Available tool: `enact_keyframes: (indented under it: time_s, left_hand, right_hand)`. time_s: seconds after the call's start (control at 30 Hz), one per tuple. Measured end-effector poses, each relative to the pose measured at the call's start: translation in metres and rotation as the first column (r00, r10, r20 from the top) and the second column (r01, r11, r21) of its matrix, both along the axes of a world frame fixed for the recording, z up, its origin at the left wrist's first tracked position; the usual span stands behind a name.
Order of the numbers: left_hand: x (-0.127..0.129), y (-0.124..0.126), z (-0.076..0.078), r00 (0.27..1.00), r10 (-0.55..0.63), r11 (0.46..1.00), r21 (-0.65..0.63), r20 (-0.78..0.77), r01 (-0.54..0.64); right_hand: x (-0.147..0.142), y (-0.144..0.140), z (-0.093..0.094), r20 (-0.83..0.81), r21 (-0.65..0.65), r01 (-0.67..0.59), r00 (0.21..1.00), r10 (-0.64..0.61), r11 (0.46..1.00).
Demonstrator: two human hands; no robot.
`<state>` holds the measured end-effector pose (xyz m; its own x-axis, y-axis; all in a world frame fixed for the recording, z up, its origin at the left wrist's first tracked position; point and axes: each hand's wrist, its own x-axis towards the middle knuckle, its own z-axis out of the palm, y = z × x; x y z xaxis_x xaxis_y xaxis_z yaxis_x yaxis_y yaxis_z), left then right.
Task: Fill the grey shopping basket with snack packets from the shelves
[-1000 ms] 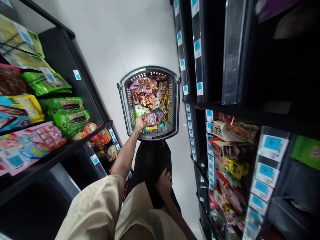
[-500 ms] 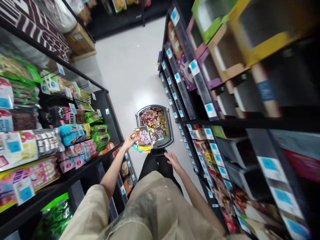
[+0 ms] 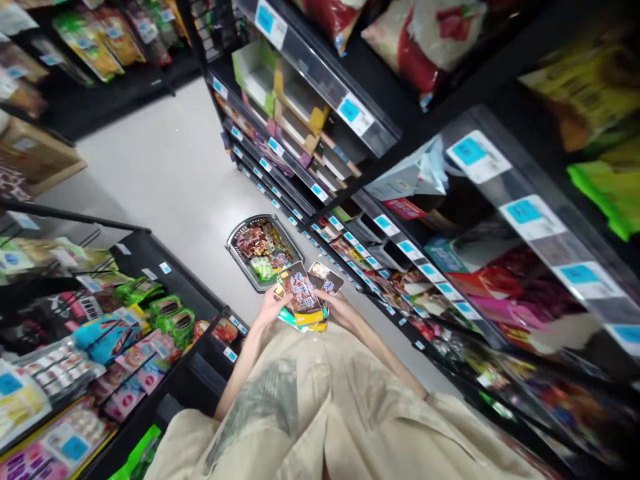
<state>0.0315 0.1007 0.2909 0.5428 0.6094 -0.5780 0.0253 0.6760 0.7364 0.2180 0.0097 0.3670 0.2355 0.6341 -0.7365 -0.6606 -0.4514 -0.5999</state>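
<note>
Several flat snack packets are fanned out in front of my waist. The top snack packet [image 3: 303, 290] is brown with white lettering and a yellow lower edge; green and yellow edges show beneath it. My left hand [image 3: 269, 308] is closed on the left side of the stack, thumb on top. At the right edge my right hand [image 3: 344, 311] is closed on the packets, its fingers partly hidden beneath them. A dark packet [image 3: 327, 279] sticks out on that side. Beyond the packets, the black shopping basket [image 3: 239, 265] on the floor holds several small snack packs and a green-and-white bag [image 3: 261, 268].
Shelves with hanging bagged snacks [image 3: 173, 320] stand close on my left. On my right runs a tall black rack [image 3: 305, 217] with blue-and-white price tags, boxes and bags. Grey floor [image 3: 165, 167] lies between them, with a cardboard box [image 3: 43, 160] at the far left.
My right hand has come up from empty to grip the packets, which are now fanned nearer my body. The view has turned right, and a green-and-white bag now shows in the basket.
</note>
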Motion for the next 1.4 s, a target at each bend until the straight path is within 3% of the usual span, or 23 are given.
enact_keyframes:
  time_s: [0.13, 0.23, 0.33, 0.4, 0.5, 0.6, 0.67, 0.77, 0.83, 0.9, 0.97, 1.07, 1.2, 1.3, 1.4]
  left_hand:
    - [0.018, 0.001, 0.017, 0.974, -0.226, 0.961, 0.168, 0.016, 0.220]
    - [0.028, 0.003, 0.040, 0.929, -0.369, 0.884, 0.299, -0.027, 0.360]
    - [0.041, 0.001, 0.067, 0.887, -0.451, 0.803, 0.390, -0.096, 0.451]
    - [0.055, -0.007, 0.085, 0.890, -0.429, 0.783, 0.427, -0.156, 0.452]
    - [0.083, -0.033, 0.109, 0.918, -0.295, 0.781, 0.487, -0.263, 0.391]
    - [0.111, -0.067, 0.124, 0.938, -0.144, 0.794, 0.529, -0.315, 0.299]
    - [0.128, -0.089, 0.129, 0.958, -0.121, 0.810, 0.532, -0.260, 0.247]
    - [0.151, -0.115, 0.132, 0.971, -0.186, 0.806, 0.542, -0.149, 0.238]
    - [0.163, -0.131, 0.132, 0.961, -0.250, 0.771, 0.576, -0.115, 0.270]
    - [0.171, -0.147, 0.131, 0.936, -0.336, 0.730, 0.600, -0.102, 0.327]
    - [0.176, -0.164, 0.127, 0.905, -0.418, 0.722, 0.574, -0.085, 0.387]
    - [0.176, -0.188, 0.116, 0.888, -0.459, 0.797, 0.426, -0.032, 0.428]
    - [0.177, -0.210, 0.098, 0.916, -0.401, 0.899, 0.189, -0.014, 0.396]
    - [0.184, -0.221, 0.088, 0.928, -0.373, 0.925, 0.072, -0.005, 0.373]
    - [0.196, -0.229, 0.082, 0.918, -0.395, 0.918, 0.049, 0.041, 0.393]
  right_hand:
    - [0.027, -0.028, 0.006, 0.014, -0.071, -0.066, 0.998, 0.067, 0.995]
    - [0.041, -0.039, 0.004, -0.016, -0.088, -0.130, 0.991, 0.129, 0.988]
    - [0.048, -0.048, 0.005, -0.019, -0.077, -0.115, 0.993, 0.114, 0.990]
    - [0.049, -0.056, 0.010, 0.015, -0.034, -0.062, 0.998, 0.062, 0.998]
    - [0.049, -0.075, 0.022, 0.060, 0.044, 0.022, 0.998, -0.025, 0.999]
    - [0.051, -0.102, 0.036, 0.085, 0.099, 0.099, 0.991, -0.108, 0.990]
    - [0.056, -0.123, 0.045, 0.104, 0.149, 0.160, 0.979, -0.176, 0.976]
    - [0.066, -0.161, 0.056, 0.083, 0.227, 0.286, 0.947, -0.311, 0.931]
    - [0.071, -0.189, 0.060, -0.008, 0.249, 0.383, 0.919, -0.394, 0.890]
    - [0.074, -0.218, 0.058, -0.113, 0.250, 0.476, 0.879, -0.463, 0.843]
    - [0.073, -0.246, 0.051, -0.167, 0.247, 0.561, 0.828, -0.536, 0.790]
    - [0.070, -0.282, 0.038, -0.197, 0.232, 0.665, 0.747, -0.635, 0.710]
    - [0.071, -0.319, 0.030, -0.243, 0.219, 0.762, 0.647, -0.722, 0.609]
    - [0.075, -0.339, 0.031, -0.250, 0.212, 0.803, 0.595, -0.763, 0.557]
    - [0.079, -0.354, 0.029, -0.265, 0.209, 0.832, 0.554, -0.789, 0.514]
